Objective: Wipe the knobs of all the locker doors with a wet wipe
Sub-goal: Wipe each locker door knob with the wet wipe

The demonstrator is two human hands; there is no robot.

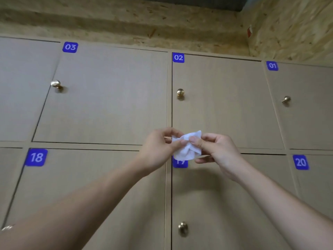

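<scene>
Wet wipe (187, 147) between left hand (158, 150) and right hand (216, 150) — both pinching.

The wipe (187, 145) in my fingers (193, 140) is white. The locker doors (111, 98) are pale beige with a faint wood grain; their knobs (180, 92) are shiny gold, their number tags (70, 47) blue with white digits. The wall (126, 24) above is speckled tan chipboard.
</scene>
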